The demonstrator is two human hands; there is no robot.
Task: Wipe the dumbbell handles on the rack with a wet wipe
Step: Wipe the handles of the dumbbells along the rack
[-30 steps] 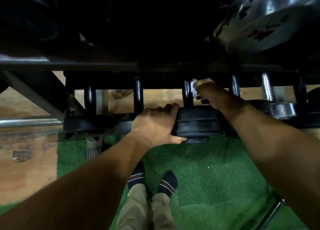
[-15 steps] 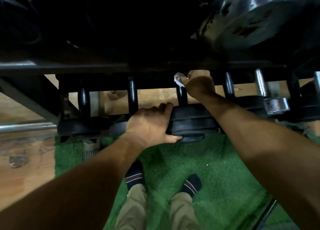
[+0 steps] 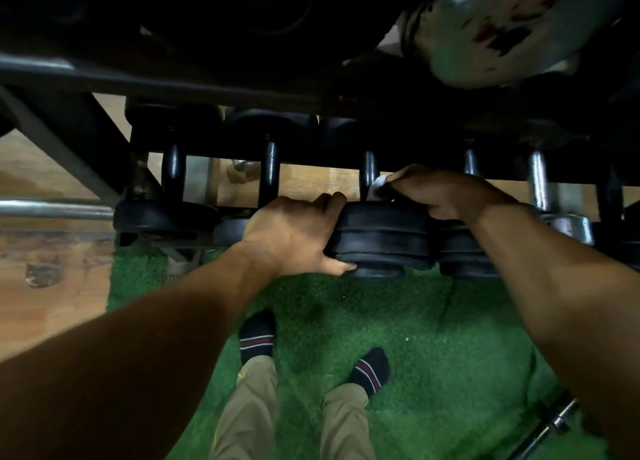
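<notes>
Several black dumbbells lie in a row on the lower tier of a dark rack (image 3: 104, 81). My left hand (image 3: 294, 237) grips the near head of the middle dumbbell (image 3: 381, 241), thumb under its rim. My right hand (image 3: 443, 192) pinches a small white wet wipe (image 3: 378, 183) against the lower part of that dumbbell's black handle (image 3: 369, 168), just above the head. Most of the wipe is hidden under my fingers. Other black handles (image 3: 269, 168) stand to the left, and a chrome handle (image 3: 537, 179) to the right.
A large worn grey weight plate (image 3: 502, 26) hangs on the upper tier at the top right. A steel bar (image 3: 52, 209) runs out to the left. My socked feet (image 3: 258, 335) stand on green turf (image 3: 450, 348); wooden floor lies left. A bar end (image 3: 554, 421) lies low right.
My right hand has slid the wipe down the handle from near its top to just above the near head. My left hand keeps its grip on the dumbbell head.
</notes>
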